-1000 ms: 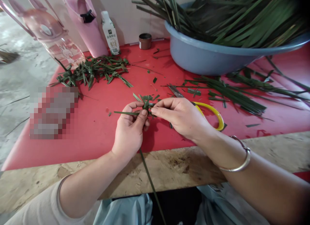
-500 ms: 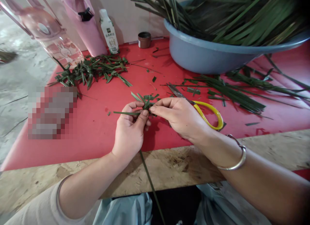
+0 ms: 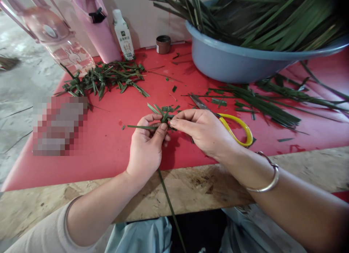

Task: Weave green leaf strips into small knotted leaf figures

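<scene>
Fingers of both hands meet at the centre of the frame over a small woven knot of green leaf strips [image 3: 165, 115]. The left hand [image 3: 145, 147] is closed narrowly, thumb and forefinger pinching the knot from its lower left side, while the right hand [image 3: 203, 131] comes in from the right with its fingertips pressed together on the same knot, so the two grips touch. The piece sits just above both hands, held a little off the red surface [image 3: 109, 151], equally near to each hand.

Two loose ends set its axes. One flat strip [image 3: 140, 127] runs out level toward the left of the frame from under the left thumb. A longer strip [image 3: 169, 202] drops from the left palm down and slightly right, over the bare chipboard edge of the surface and out of view between the knees. Short cut tips stick up from the top of the knot.

Just behind the right hand lie yellow-handled scissors [image 3: 237, 127], blades pointing to the upper left and partly hidden by the knuckles. Farther out, a heap of leaf trimmings [image 3: 106, 78] lies at upper left, a loose bundle of long strips [image 3: 261, 105] at right, and a blue-grey basin [image 3: 234, 64] full of leaves at upper right. A white drink bottle [image 3: 124, 35] stands by the wall.
</scene>
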Demonstrator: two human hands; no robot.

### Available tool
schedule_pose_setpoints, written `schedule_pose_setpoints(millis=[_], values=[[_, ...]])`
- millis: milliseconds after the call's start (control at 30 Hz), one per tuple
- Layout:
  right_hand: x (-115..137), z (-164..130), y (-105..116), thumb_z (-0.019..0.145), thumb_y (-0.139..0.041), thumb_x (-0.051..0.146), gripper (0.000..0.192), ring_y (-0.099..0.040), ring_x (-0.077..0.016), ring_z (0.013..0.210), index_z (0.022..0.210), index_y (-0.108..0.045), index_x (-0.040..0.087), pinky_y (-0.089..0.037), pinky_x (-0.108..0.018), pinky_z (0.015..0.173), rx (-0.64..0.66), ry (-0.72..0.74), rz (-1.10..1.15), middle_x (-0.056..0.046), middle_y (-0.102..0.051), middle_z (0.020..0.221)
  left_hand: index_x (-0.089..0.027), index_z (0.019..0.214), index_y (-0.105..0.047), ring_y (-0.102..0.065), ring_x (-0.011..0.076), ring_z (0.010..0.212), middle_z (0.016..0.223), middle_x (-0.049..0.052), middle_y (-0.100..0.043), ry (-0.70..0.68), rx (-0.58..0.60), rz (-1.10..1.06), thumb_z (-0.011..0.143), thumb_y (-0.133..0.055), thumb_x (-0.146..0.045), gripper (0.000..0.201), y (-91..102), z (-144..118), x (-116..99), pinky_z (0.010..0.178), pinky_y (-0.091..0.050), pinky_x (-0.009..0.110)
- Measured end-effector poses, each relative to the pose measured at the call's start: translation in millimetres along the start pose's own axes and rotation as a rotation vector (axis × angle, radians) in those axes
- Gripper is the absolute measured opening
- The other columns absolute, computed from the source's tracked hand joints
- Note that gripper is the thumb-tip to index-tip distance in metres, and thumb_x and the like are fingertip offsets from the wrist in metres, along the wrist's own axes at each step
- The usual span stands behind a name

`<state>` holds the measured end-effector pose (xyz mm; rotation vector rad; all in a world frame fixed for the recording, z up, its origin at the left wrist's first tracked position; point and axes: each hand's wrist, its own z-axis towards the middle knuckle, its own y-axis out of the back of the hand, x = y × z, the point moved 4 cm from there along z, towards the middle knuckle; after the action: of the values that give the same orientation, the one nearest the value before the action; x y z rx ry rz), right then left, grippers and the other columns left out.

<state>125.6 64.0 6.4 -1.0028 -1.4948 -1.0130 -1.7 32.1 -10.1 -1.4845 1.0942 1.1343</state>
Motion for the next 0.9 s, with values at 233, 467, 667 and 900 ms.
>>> schedule_pose_setpoints(millis=[233,467,667,900], values=[[-1.9,0.0,-0.4,0.075,-0.06,0.034,0.021,-0.056,-0.0122,0.06,0.07,-0.067,0.015,-0.043,-0.024,0.056,-0.005,0.007,0.004,-0.003,-0.066,0.066,-0.019,0.094,-0.051,-0.052,0.006,0.051,0.06,-0.004,-0.056,0.0,0.005,0.011,0.076,-0.062,-0.024,0.021,0.1,-0.4,-0.5,0.047,-0.04,0.015],[-3.2,0.9,-1.6,0.076,-0.058,0.033,0.021,-0.056,-0.012,0.06,0.07,-0.066,0.015,-0.042,-0.023,0.056,-0.004,0.036,-0.02,-0.002,-0.066,0.066,-0.018,0.094,-0.051,-0.052,0.0063,0.053,0.063,-0.004,-0.055,-0.024,0.017,0.024,0.077,-0.061,-0.024,0.021,-0.8,-1.2,-0.2,0.048,-0.042,0.015],[-0.7,1.2,-0.1,0.077,-0.057,0.028,0.018,-0.05,-0.0091,0.055,0.069,-0.065,0.015,-0.037,-0.022,0.052,0.03,0.089,-0.088,0.0,-0.062,0.061,-0.018,0.092,-0.051,-0.052,0.0057,0.053,0.067,-0.003,-0.057,-0.039,0.025,0.057,0.077,-0.061,-0.023,0.019,-1.6,-2.3,-3.5,0.05,-0.042,0.016],[3.1,0.6,1.1,0.077,-0.056,0.029,0.019,-0.046,-0.0084,0.053,0.07,-0.065,0.013,-0.034,-0.021,0.049,0.027,0.133,-0.176,0.001,-0.058,0.058,-0.018,0.093,-0.052,-0.052,0.006,0.053,0.069,-0.003,-0.057,-0.042,0.029,0.064,0.077,-0.061,-0.023,0.019,-1.6,-2.9,-4.1,0.049,-0.042,0.017]])
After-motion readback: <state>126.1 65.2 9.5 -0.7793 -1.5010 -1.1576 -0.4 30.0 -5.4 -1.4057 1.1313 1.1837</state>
